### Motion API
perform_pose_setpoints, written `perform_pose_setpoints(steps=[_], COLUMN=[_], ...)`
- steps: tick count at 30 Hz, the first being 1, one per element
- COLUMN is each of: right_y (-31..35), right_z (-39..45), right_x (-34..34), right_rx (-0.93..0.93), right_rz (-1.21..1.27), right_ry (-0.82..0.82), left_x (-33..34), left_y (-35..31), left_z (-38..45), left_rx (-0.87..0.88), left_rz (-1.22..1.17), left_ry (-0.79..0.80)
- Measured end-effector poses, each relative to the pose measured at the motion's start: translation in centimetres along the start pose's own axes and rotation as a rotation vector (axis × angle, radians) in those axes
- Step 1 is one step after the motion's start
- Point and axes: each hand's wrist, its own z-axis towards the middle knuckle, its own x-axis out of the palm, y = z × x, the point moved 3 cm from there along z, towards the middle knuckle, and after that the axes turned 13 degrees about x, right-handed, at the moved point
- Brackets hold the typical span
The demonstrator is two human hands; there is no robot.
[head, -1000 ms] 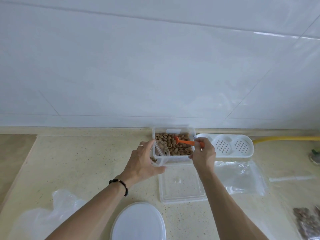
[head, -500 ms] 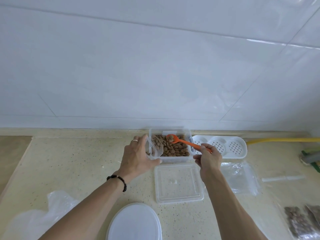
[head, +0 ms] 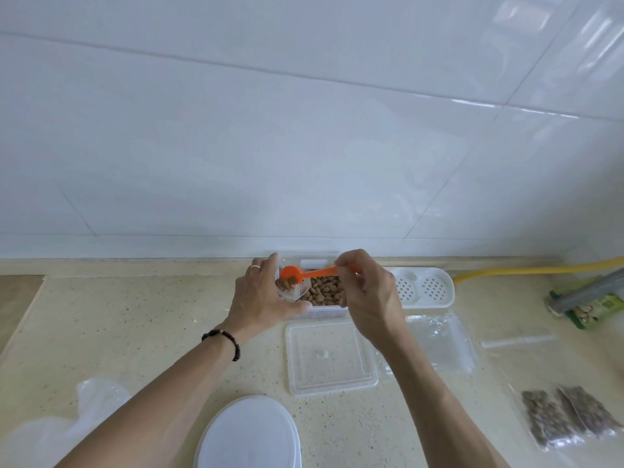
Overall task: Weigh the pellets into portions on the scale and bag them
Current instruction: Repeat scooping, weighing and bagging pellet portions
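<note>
A clear plastic box (head: 327,310) of brown pellets (head: 325,290) stands at the back of the counter by the wall. My left hand (head: 261,295) holds a small clear cup (head: 293,292) at the box's left end. My right hand (head: 366,295) pinches the handle of an orange spoon (head: 305,273). The spoon's bowl is tipped over the cup, and a few pellets lie in the cup. The box's clear lid (head: 329,359) lies flat in front of it. Two filled bags of pellets (head: 567,417) lie at the lower right.
A white round lid (head: 248,434) sits at the front edge. A white perforated tray (head: 422,288) lies right of the box, empty clear bags (head: 439,342) in front of it. Crumpled plastic (head: 67,430) lies at the lower left; a yellow hose (head: 526,270) and a green packet (head: 597,309) at the right.
The right hand lifted the spoon out of the pellet box and swung it left over the cup. The left hand kept hold of the cup at the box's left end.
</note>
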Motion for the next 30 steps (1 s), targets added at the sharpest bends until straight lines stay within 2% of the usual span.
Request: perform_pose_setpoints(steps=[2,5,8,11,15,19,22,25,27,30], right_y=[0.7,0.9,0.5,-0.8,-4.3,-6.7,-8.2,-9.4,-10.3,-11.1], right_z=[-0.5,-0.5,-0.3,0.6,2.2,2.9,3.1,3.5,3.4,2.9], right_x=[-0.1,-0.5,-0.8,-1.5,-1.4,0.2,1.4,1.5,1.5,1.5], right_rx=[-0.13,-0.18,-0.14,-0.041,-0.04,-0.075,0.062,0.379,0.557,0.715], right_rz=[-0.079,-0.068,-0.015,0.039,-0.233,-0.485,-0.449,-0.171,0.025,0.219], right_ry=[-0.029,-0.034,-0.05,-0.192,-0.285,-0.264,-0.192,-0.141,-0.158,-0.242], left_x=[0.0,0.0,0.2,0.7,1.0,1.1,1.3,1.3,1.2,1.2], left_y=[-0.2,-0.2,0.3,0.9,1.8,2.3,2.4,2.5,2.6,2.6], left_z=[-0.2,-0.5,-0.5,-0.5,-0.9,-1.2,-1.2,-1.2,-1.2,-1.2], left_rx=[-0.005,-0.026,-0.039,-0.04,-0.018,0.017,0.018,0.023,0.021,0.033], left_rz=[-0.014,-0.031,-0.04,-0.011,0.063,0.107,0.11,0.109,0.107,0.109], left_ry=[-0.007,-0.003,0.006,0.011,-0.022,-0.03,-0.028,-0.038,-0.031,-0.027])
